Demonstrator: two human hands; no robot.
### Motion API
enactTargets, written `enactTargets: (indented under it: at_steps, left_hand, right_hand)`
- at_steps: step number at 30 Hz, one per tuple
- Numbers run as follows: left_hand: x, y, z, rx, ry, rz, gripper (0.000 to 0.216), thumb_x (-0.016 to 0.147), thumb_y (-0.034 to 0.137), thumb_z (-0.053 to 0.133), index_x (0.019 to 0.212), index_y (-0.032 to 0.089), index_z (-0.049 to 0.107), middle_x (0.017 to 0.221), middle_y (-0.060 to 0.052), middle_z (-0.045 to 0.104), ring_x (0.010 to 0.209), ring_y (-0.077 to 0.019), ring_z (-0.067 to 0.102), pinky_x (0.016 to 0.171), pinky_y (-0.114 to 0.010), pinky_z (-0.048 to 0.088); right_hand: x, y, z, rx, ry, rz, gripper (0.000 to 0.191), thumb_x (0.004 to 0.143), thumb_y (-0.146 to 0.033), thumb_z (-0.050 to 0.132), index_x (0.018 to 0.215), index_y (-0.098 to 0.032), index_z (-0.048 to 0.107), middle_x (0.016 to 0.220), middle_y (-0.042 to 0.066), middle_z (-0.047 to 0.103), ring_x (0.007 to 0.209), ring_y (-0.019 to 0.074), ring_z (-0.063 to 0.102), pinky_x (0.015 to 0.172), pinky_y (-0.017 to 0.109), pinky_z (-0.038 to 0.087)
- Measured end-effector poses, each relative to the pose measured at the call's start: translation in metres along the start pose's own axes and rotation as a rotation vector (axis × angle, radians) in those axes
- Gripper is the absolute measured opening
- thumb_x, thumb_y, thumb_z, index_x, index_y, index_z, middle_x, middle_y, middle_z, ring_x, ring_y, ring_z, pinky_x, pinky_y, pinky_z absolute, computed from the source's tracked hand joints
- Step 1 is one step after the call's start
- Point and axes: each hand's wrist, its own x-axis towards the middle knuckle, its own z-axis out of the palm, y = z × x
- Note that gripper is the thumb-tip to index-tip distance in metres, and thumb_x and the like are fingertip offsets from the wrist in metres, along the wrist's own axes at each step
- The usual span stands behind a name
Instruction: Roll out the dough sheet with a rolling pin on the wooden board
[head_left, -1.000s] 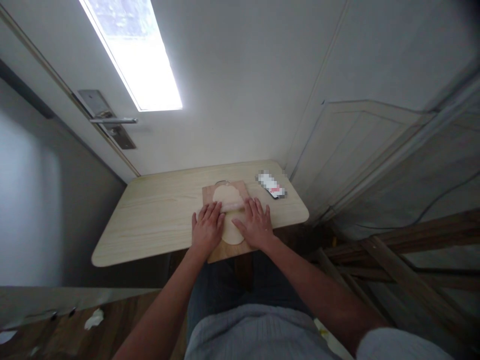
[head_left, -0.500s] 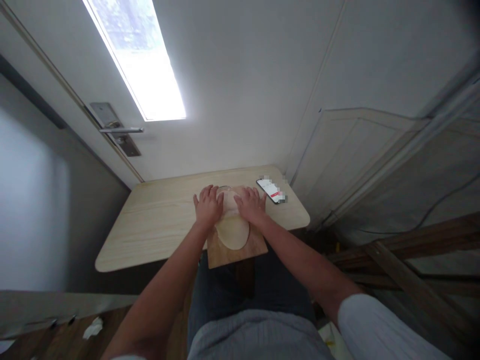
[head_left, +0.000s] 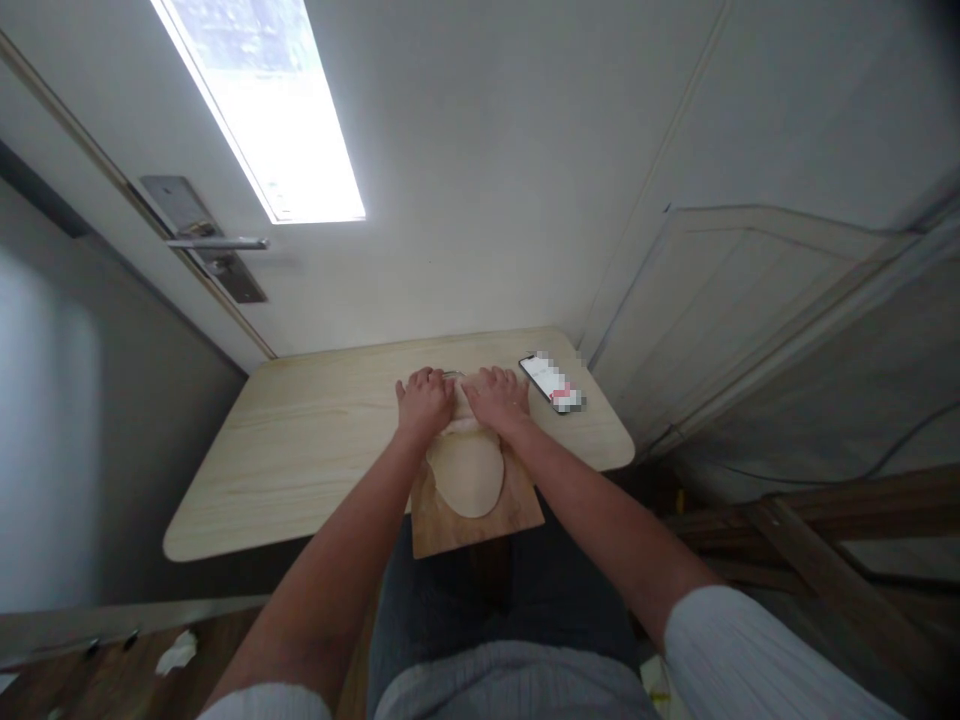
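A flat, rounded sheet of pale dough [head_left: 469, 478] lies on a wooden cutting board [head_left: 442, 535]. Across the dough, just short of my hands, runs a lighter raised band [head_left: 463, 425]. At the far end of the board, my left hand [head_left: 426, 402] has its fingers curled over the dough's left side. My right hand [head_left: 495, 398] does the same on the right, its thumb pointing inward. Both hands look closed on the dough, though the fingertips are partly hidden. A thin metal loop [head_left: 452, 374] shows between the hands at the board's far edge.
The board rests on a light wood table [head_left: 315, 430] and overhangs its near edge. A phone [head_left: 547, 380] lies right of my right hand. Behind stands a white door with a metal handle [head_left: 225, 243]. Wooden beams [head_left: 817, 560] are at the right.
My fingers have drawn in and curled more over the far part of the dough, and the hands sit slightly closer together. The view has shifted slightly.
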Motion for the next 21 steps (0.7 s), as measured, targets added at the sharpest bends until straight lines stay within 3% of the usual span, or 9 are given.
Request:
enactTargets:
  at_steps: [13,21]
  left_hand:
    - [-0.01,0.001,0.002,0.023,-0.007,0.027,0.045,0.104,0.044,0.027,0.129,0.022,0.058,0.136,-0.015,0.06,0.124,-0.0322,0.055,0.107,-0.057,0.039]
    - [-0.019,0.005,-0.003,0.009,-0.041,0.021,0.048,0.103,0.045,0.028,0.138,0.023,0.052,0.149,-0.015,0.051,0.134,-0.0338,0.047,0.111,-0.061,0.035]
  right_hand:
    - [-0.017,0.001,0.004,0.009,0.083,-0.014,0.053,0.099,-0.051,0.043,0.14,-0.02,0.054,0.147,0.015,0.054,0.133,0.034,0.045,0.112,0.058,0.026]
    - [-0.027,0.003,0.004,0.009,0.081,-0.007,0.054,0.099,-0.05,0.043,0.143,-0.02,0.052,0.149,0.014,0.052,0.136,0.0345,0.042,0.114,0.058,0.024]
